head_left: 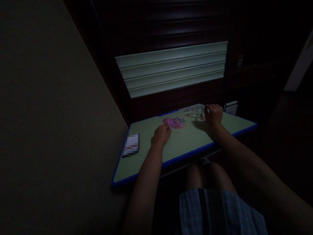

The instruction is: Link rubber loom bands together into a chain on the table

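Observation:
A pile of small, thin pink pieces, perhaps little bands, lies on the pale table, with some multicoloured bits at its back right edge. My left hand rests at the near left side of this pile, its fingers curled together; a small dark-gold spot shows at them, too small to name. Just right of a clear glass jar, my right hand is raised with fingers pinched. Whatever it may hold is hidden. A few small pinkish items lie below the jar, close to that hand.
A blurred, whitish flat object lies near the table's left edge. Blue trim runs along the table's front. A wall stands close on the left, and a dark wooden panel with pale slats rises behind. The room is dim.

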Available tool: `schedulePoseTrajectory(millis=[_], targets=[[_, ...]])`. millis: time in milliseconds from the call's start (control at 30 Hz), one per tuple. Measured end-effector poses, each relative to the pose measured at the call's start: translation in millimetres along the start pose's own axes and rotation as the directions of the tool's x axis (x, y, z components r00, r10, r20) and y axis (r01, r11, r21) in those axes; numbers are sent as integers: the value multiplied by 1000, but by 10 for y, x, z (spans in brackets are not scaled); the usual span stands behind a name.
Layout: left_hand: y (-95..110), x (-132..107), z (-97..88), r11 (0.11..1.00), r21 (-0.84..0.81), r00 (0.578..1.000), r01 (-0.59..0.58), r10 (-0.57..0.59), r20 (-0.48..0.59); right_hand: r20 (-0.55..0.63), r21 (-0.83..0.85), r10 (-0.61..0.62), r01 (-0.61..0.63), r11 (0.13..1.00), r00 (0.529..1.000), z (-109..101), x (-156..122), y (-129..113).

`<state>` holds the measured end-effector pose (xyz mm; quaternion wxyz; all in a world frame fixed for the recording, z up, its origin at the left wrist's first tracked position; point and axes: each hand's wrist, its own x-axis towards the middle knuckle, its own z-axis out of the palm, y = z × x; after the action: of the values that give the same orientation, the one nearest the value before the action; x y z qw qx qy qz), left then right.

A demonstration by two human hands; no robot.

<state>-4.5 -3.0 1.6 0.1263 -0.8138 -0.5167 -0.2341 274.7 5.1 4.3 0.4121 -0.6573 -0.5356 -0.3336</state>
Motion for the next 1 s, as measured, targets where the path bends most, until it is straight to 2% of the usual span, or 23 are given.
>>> schedulePoseTrajectory(millis=[200, 567, 767, 1000], targets=[[0, 1, -8, 1000, 4, 1000, -4, 4, 3, -70, -34, 144, -147, 989, 987, 29, -5, 61], [11, -2, -14, 1000, 28, 1000, -8, 8, -8, -49, -67, 225, -228, 971, 973, 63, -24, 83], [21, -9, -29, 999, 38, 1000, 6, -6, 18, -47, -42, 194, -196, 980, 980, 55, -21, 83], [47, -12, -66, 999, 24, 999, 29, -30, 32, 21, -5, 21, -21, 1000, 1000, -42, -11, -49]])
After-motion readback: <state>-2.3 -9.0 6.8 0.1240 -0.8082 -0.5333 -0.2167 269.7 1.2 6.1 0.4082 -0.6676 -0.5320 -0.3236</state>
